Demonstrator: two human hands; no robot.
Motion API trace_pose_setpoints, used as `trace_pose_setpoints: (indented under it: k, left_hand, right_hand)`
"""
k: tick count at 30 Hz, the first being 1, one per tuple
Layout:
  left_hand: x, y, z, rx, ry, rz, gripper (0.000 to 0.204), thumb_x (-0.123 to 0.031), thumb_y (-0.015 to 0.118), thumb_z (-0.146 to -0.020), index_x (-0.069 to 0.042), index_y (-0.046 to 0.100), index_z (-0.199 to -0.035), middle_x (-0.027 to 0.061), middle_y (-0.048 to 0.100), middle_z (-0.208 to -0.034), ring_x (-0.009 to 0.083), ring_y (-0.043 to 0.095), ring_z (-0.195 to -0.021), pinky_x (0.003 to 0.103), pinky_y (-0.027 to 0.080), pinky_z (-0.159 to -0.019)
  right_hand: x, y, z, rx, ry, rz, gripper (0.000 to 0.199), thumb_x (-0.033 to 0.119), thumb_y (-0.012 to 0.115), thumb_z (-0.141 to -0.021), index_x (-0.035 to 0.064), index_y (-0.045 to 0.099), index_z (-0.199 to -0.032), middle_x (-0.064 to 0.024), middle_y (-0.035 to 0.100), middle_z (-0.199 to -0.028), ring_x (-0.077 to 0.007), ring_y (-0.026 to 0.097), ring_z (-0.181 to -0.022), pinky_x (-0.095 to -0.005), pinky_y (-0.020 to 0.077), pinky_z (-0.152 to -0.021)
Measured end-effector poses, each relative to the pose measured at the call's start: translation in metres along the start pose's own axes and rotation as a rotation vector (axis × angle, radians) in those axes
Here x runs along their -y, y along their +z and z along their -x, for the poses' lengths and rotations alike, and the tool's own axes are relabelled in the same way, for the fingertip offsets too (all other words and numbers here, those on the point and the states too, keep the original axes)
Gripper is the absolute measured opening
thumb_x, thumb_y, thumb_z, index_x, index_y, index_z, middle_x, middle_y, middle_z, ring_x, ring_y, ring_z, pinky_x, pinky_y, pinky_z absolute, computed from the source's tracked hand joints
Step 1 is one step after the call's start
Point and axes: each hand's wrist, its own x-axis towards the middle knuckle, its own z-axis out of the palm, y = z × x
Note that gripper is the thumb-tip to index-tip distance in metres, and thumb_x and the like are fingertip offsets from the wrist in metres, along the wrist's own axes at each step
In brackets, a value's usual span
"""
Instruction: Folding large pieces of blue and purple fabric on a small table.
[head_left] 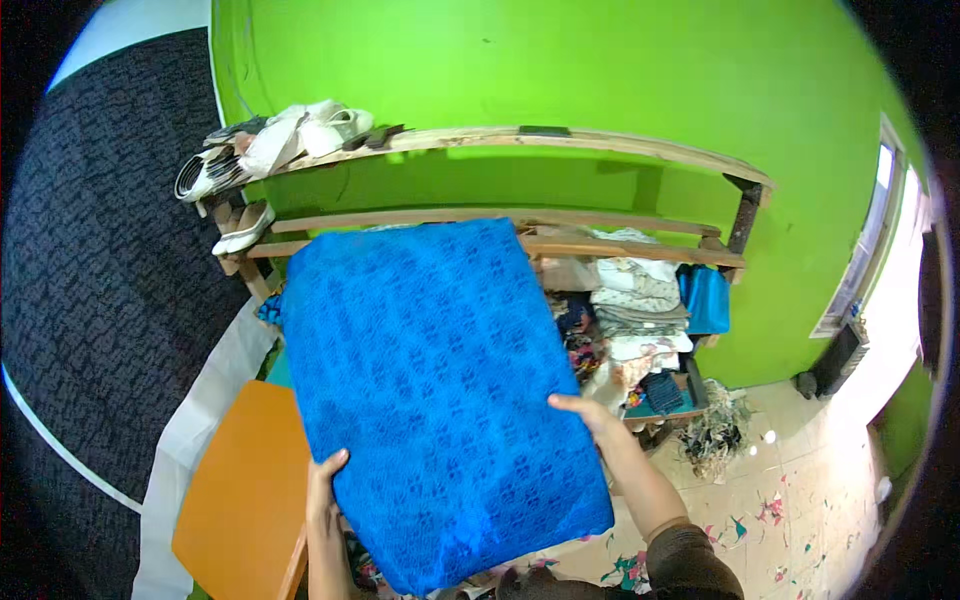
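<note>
Head view: one blue cloth is being held before one wooden rack, its near left edge being clamped by the left hand, its right edge by the right hand. Two thumbs are being pressed on top; the other fingers are being mostly hidden. One orange panel is being partly covered, left.

Cloth is before rack; shoes left; fabrics right.
</note>
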Motion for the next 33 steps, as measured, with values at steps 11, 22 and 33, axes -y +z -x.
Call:
trace_pose_setpoints:
  k: [11, 22, 33]
  left_hand:
    - [0.002, 0.204, -0.126, 0.513, -0.356, 0.001, 0.05, -0.015, 0.067, -0.072, 0.007, 0.05, -0.114, 0.0196, 0.059, -0.101, 0.0293, 0.061, -0.084, 0.041, 0.05, -0.076]
    - [0.035, 0.35, -0.192, 0.774, -0.447, 0.043, 0.046, -0.016, 0.066, -0.073, 0.004, 0.051, -0.113, 0.0179, 0.06, -0.103, 0.0292, 0.06, -0.088, 0.042, 0.049, -0.078]
    - [0.073, 0.495, -0.233, 0.943, -0.583, 0.045, 0.04, -0.019, 0.065, -0.075, 0.003, 0.054, -0.107, 0.0163, 0.062, -0.097, 0.0287, 0.061, -0.085, 0.041, 0.049, -0.079]
  right_hand:
    - [0.1, -0.135, 0.039, -0.14, -0.342, -0.239, 0.043, 0.02, 0.064, -0.077, -0.0019, 0.053, -0.113, -0.0157, 0.061, -0.101, -0.0257, 0.062, -0.086, -0.0392, 0.0508, -0.076]
    - [0.177, -0.165, 0.078, -0.427, -0.55, -0.087, 0.044, 0.02, 0.06, -0.079, -0.0026, 0.051, -0.116, -0.0169, 0.06, -0.105, -0.027, 0.061, -0.089, -0.0394, 0.0497, -0.079]
    - [0.249, -0.268, 0.079, -0.472, -0.567, -0.124, 0.042, 0.02, 0.057, -0.081, -0.0049, 0.049, -0.114, -0.017, 0.062, -0.098, -0.0252, 0.062, -0.082, -0.035, 0.0506, -0.077]
